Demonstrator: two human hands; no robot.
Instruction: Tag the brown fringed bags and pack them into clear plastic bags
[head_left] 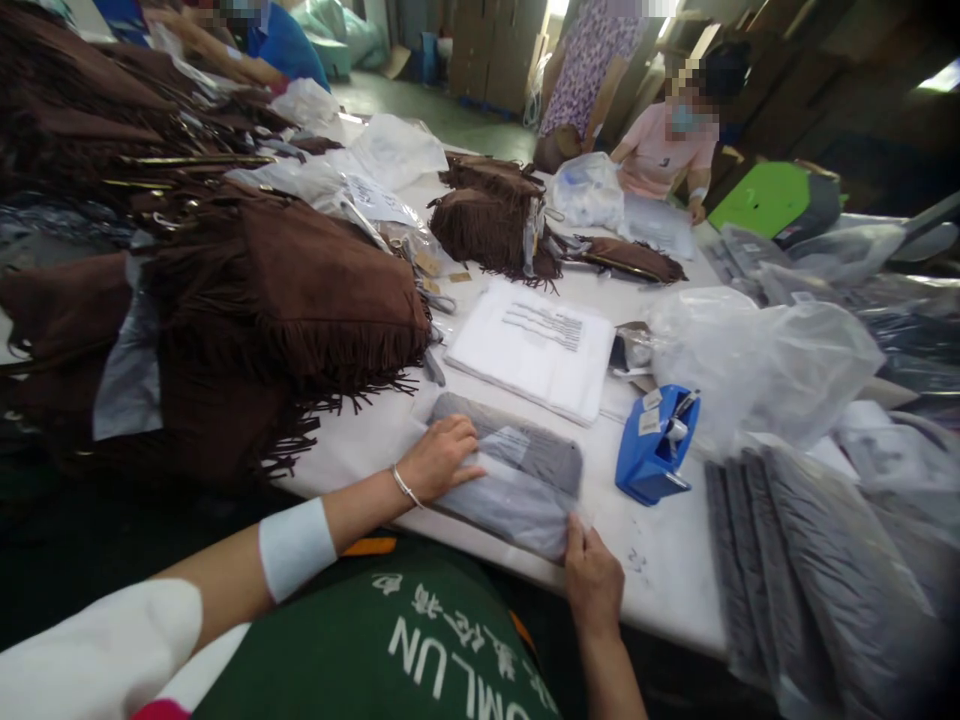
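Head view: pressing lightly on a flat grey rectangular parcel in hazy translucent plastic film, at the near edge of a white tabletop, left of a blue plastic tape dispenser, with the bent, slightly parted fingers of the left hand, apparently gripping nothing. Pinching the near right corner between thumb and partly hidden fingers of the right hand. Seemingly smoothing down the film; calls next, probably, for steadying that corner while flattening.

A workshop, judging by the heaped fringed bags, plastic wrapping, stacked cartons and co-workers.
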